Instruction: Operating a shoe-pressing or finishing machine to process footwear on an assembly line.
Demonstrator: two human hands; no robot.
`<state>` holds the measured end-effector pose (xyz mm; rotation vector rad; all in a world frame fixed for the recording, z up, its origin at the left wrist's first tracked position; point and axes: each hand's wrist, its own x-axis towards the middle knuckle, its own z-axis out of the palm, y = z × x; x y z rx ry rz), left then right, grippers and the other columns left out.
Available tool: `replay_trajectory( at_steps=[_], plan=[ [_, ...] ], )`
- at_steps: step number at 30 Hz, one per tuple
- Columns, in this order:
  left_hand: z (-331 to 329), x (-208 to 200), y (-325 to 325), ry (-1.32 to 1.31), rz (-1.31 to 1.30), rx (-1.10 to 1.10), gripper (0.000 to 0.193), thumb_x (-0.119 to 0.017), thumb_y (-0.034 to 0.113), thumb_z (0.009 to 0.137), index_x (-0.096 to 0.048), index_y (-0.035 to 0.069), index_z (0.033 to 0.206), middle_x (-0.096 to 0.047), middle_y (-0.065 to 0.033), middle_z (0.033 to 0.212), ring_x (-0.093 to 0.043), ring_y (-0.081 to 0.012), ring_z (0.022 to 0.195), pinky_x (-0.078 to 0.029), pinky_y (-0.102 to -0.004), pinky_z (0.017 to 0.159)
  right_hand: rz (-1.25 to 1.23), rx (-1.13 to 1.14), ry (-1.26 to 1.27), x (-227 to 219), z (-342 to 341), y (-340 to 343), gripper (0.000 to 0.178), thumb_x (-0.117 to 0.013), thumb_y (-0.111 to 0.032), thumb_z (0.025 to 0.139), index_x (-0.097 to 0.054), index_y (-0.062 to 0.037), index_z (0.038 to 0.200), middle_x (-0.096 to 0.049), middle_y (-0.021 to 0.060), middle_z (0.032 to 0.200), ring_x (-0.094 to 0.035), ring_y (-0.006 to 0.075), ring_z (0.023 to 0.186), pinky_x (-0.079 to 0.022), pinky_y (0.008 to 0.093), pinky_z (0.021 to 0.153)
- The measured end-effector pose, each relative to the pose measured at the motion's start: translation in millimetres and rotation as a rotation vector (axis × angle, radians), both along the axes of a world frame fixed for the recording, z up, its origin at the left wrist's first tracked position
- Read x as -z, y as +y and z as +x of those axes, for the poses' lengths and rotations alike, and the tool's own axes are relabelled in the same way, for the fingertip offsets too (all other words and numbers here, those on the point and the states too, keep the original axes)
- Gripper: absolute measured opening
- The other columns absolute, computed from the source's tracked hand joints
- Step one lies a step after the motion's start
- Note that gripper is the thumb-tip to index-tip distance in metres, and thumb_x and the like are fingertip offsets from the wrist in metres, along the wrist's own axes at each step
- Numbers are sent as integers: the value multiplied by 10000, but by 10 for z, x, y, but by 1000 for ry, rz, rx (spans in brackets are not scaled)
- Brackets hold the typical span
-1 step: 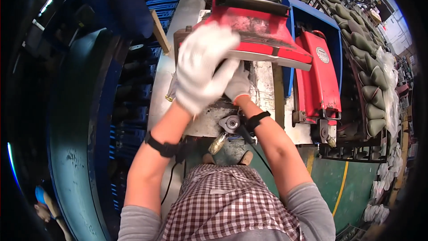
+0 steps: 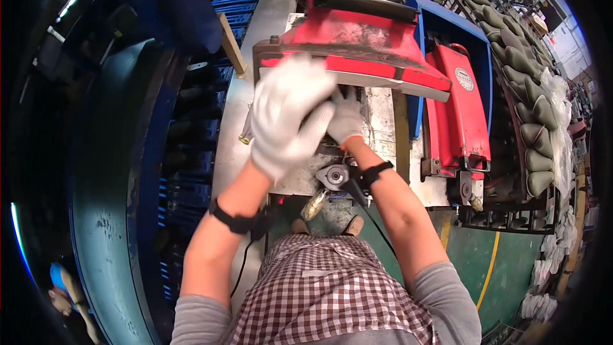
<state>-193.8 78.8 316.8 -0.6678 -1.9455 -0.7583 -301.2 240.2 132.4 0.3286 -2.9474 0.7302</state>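
Observation:
My left hand, in a white knitted glove and blurred by motion, is raised before the front edge of the red machine head. Its thumb stands apart from the fingers; I see nothing held in it. My right hand, gloved too, reaches toward the dark gap beneath that red head. The fingers look stretched and apart, with their tips in shadow. Between my forearms, a round grey metal fitting with a wrapped handle sits at the front edge of the metal worktable.
A second red machine stands at the right by a blue frame. Beyond it, a rack bears several olive shoe-shaped pieces. On the left runs a large blue machine with a curved panel. Another person shows at the lower left.
My left hand has come down slightly, uncovering more of the red head. My right hand has shifted a little to the right and shows more fully.

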Motion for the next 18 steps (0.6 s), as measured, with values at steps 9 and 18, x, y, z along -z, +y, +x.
replay_trajectory(
  at_steps=[9, 18],
  plan=[
    [1230, 1712, -274, -1266, 1395, 379, 781, -586, 384, 1084, -216, 6, 1659, -409, -179, 1629, -438, -267, 1484, -380, -408, 1224, -1461, -160, -664, -482, 959, 165, 770, -606, -234, 992, -282, -13, 1655, -376, 156, 1652, -468, 257, 1449, -364, 375, 1215],
    [1878, 1979, -882, -778, 2150, 357, 555, -573, 353, 948, -582, 79, 1430, -681, -123, 1350, -670, -308, 1224, -544, -491, 1079, -273, -582, -93, -637, 1722, -72, 637, -745, -250, 933, -547, -109, 1522, -576, 200, 1479, -450, 436, 1447, -335, 520, 1233]
  ],
)
